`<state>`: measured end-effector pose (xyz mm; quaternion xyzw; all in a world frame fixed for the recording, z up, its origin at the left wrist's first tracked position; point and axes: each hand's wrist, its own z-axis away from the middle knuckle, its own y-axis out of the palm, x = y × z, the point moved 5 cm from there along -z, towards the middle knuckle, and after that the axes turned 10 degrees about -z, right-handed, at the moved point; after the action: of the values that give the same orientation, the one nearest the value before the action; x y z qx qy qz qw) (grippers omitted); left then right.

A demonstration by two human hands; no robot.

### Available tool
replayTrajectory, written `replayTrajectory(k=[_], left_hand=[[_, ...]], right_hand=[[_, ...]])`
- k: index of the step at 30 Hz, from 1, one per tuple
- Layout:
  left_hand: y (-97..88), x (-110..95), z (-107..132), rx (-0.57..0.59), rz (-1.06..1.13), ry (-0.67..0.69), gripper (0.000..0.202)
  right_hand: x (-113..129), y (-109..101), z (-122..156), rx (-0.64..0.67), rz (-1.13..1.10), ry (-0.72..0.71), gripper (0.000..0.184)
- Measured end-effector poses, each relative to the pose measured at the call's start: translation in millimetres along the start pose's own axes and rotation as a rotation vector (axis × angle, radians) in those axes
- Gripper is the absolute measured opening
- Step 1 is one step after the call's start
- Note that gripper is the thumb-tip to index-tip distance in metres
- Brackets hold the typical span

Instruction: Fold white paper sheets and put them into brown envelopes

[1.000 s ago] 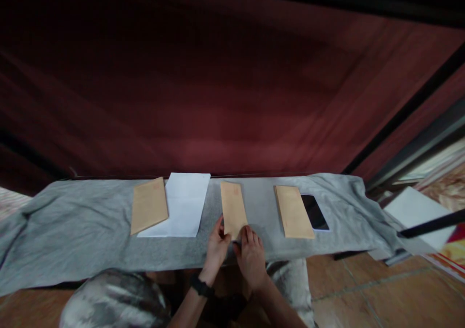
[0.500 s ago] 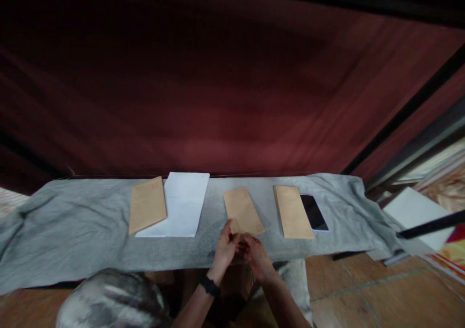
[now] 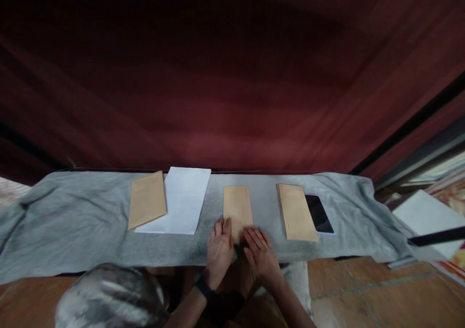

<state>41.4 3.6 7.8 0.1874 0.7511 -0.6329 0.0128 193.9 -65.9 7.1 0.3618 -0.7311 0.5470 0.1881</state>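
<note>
1. The left hand [image 3: 220, 250] lies flat, fingers together, touching the middle envelope [image 3: 238, 210] at its near-left corner.
2. The envelope's long axis runs straight away from both hands, on the grey cloth [image 3: 90, 231].
3. The right hand [image 3: 262, 256] lies flat, fingers spread, equally near.

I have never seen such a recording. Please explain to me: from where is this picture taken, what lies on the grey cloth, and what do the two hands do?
No machine is here: a person wears a camera on the head, so you see downward as that person does. A grey cloth covers a long surface before a dark red curtain. On it lie, left to right: the left envelope, partly over a white sheet; the middle envelope; the right envelope with a dark phone beside it. The left hand, with a black wristband, and the right hand rest flat and open at the middle envelope's near end, touching it. Nothing is gripped.
</note>
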Motion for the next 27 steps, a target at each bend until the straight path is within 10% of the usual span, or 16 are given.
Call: replayTrajectory(k=[7,18,27], left_hand=[[32.0,-25.0,-35.1,-0.040,-0.205,0.361,0.052],[64.7,-36.6,-137.2,0.083,-0.178,0.440,0.060],[60.1,-33.5,-123.4,0.099,-0.184,0.618,0.057]], right_hand=[[-2.4,13.3,5.7,-0.010,0.331,-0.131,0.054],[-1.1,13.9,3.5,-0.025,0.318,-0.057,0.051],[0.3,13.1,3.0,-0.028,0.295,-0.058,0.049]])
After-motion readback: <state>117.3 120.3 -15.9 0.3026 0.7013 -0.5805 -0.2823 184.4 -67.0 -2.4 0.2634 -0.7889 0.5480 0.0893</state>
